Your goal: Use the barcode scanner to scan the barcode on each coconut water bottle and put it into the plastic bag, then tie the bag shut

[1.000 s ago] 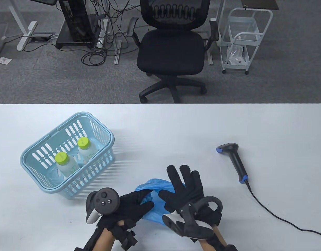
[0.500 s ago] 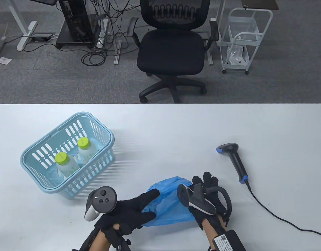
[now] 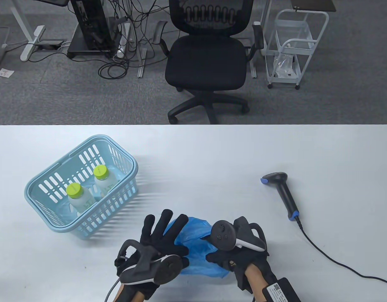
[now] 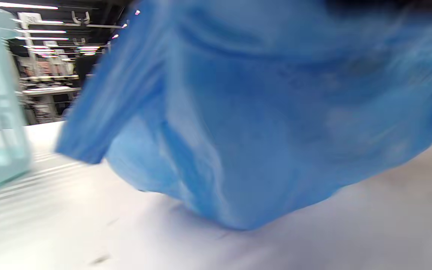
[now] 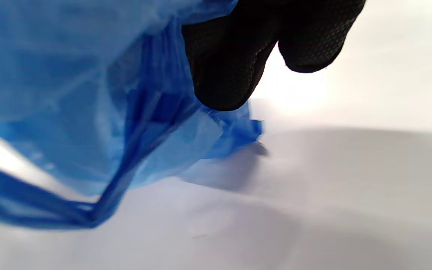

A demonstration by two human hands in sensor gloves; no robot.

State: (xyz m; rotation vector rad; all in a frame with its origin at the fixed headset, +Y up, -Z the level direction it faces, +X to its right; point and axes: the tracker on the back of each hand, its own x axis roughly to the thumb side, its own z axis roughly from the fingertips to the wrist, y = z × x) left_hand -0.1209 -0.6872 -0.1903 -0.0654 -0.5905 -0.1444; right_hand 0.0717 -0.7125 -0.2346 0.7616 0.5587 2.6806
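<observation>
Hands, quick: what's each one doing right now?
Left hand: open, fingers spread straight over the blue plastic bag.
Right hand: fingers curled on the bag, holding it.

Two coconut water bottles point(image 3: 78, 196) point(image 3: 102, 180). One basket point(image 3: 51, 181), one plastic bag point(image 3: 196, 236), one barcode scanner point(image 3: 283, 192). Two gloved hands point(image 3: 162, 236) point(image 3: 240, 254).
</observation>
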